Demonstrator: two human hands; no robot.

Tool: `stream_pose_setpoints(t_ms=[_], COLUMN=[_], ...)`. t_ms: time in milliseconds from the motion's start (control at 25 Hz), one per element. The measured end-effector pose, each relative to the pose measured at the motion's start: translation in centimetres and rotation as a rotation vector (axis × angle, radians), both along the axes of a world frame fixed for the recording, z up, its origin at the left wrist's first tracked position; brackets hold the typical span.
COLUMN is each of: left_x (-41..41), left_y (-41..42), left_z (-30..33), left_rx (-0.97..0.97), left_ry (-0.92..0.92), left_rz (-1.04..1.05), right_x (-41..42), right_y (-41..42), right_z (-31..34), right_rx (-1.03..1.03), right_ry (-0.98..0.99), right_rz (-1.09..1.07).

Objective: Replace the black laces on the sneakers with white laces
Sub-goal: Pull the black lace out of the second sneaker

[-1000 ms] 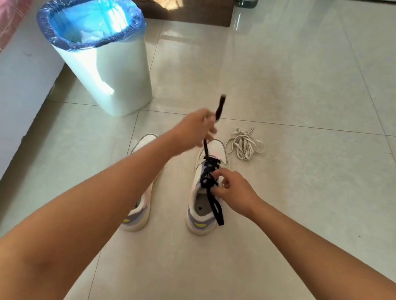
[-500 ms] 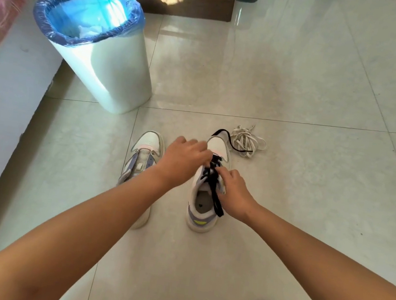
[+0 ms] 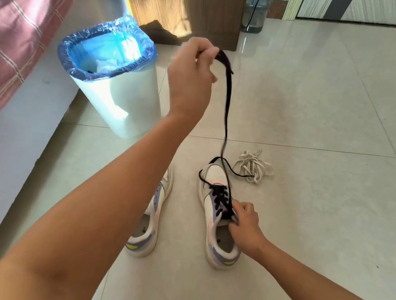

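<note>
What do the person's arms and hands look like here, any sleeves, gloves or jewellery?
Both forearms are bare right up to the frame edge, with no sleeves in view. The left hand and right hand wear no gloves, and no rings, watch or wristband show. No markings are visible on either arm.

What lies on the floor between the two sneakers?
Nothing: in the head view, bare tile separates the left sneaker from the right sneaker, which carries the black lace.
</note>
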State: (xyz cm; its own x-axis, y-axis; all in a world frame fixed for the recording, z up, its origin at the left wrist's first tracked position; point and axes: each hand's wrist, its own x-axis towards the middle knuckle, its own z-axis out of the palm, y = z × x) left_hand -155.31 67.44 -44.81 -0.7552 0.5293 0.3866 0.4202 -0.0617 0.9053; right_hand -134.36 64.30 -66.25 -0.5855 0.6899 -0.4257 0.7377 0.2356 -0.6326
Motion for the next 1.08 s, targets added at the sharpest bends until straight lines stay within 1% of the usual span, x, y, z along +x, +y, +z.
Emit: stream_pose_setpoints(t_ms=[40, 80, 120, 160, 200, 240, 320, 360, 440, 480, 560, 680, 720, 760, 840, 880, 920, 960, 1000, 1040, 1080], left_x=[-0.9, -2.0, -2.5, -2.3, -1.6, -0.5, 2.1, 3.5, 5.9, 7.1, 8.8, 9.7, 10.0, 10.4, 11.0, 11.1, 11.0, 10.6, 10.1, 9.5, 8.9], left_y=[0.5, 1.0, 1.3, 1.3, 1.0, 0.2, -2.9, -4.8, -8.3, -9.9, -11.9, -12.6, -12.7, -12.8, -13.2, -13.3, -13.4, -13.4, -13.3, -13.2, -13.0], left_z=[1.1, 1.6, 1.7, 1.1, -0.6, -2.9, -8.2, -10.7, -14.3, -15.6, -17.4, -18.4, -18.4, -18.7, -19.3, -19.6, -20.0, -20.3, -20.8, -21.1, -21.1], left_rx=[0.113, 0.171, 0.122, -0.007, -0.180, -0.365, -0.738, -0.890, -1.076, -1.131, -1.106, -0.966, -0.892, -0.814, -0.730, -0.718, -0.712, -0.703, -0.687, -0.679, -0.687], left_ry=[-0.156, -0.236, -0.229, -0.173, -0.095, -0.035, 0.059, 0.090, 0.222, 0.309, 0.428, 0.499, 0.540, 0.563, 0.532, 0.478, 0.404, 0.342, 0.301, 0.238, 0.120], left_rz=[0.051, 0.064, 0.030, -0.048, -0.130, -0.204, -0.283, -0.332, -0.463, -0.537, -0.601, -0.488, -0.457, -0.431, -0.389, -0.390, -0.395, -0.424, -0.455, -0.501, -0.537], right_x=[0.1, 0.3, 0.3, 0.3, 0.3, 0.3, 0.4, 0.5, 0.8, 1.0, 1.1, 0.7, 0.5, 0.4, 0.8, 1.0, 1.0, 1.0, 0.9, 0.9, 0.8], right_y=[-0.3, -0.5, -0.5, -0.5, -0.3, -0.1, 0.3, 0.2, -0.2, -0.6, -1.1, -1.2, -1.3, -1.3, -1.1, -0.9, -0.8, -0.7, -0.6, -0.5, -0.2], right_z=[-0.1, 0.0, 0.2, 0.4, 0.6, 0.7, 0.6, 0.6, 0.8, 0.8, 0.4, 0.3, 0.6, 0.9, 1.1, 1.1, 1.1, 1.2, 1.4, 1.6, 1.9], right_rx=[0.018, 0.019, 0.011, 0.002, -0.009, 0.009, 0.071, 0.098, 0.181, 0.240, 0.338, 0.323, 0.351, 0.424, 0.613, 0.674, 0.657, 0.568, 0.416, 0.202, -0.018], right_ry=[-0.005, -0.001, 0.003, 0.003, 0.005, -0.007, -0.012, 0.007, 0.091, 0.131, 0.183, 0.214, 0.230, 0.259, 0.300, 0.306, 0.296, 0.283, 0.278, 0.256, 0.214], right_rz=[0.012, 0.012, 0.007, 0.018, 0.039, 0.085, 0.158, 0.164, 0.133, 0.115, 0.092, 0.047, 0.070, 0.123, 0.298, 0.364, 0.397, 0.379, 0.309, 0.233, 0.182])
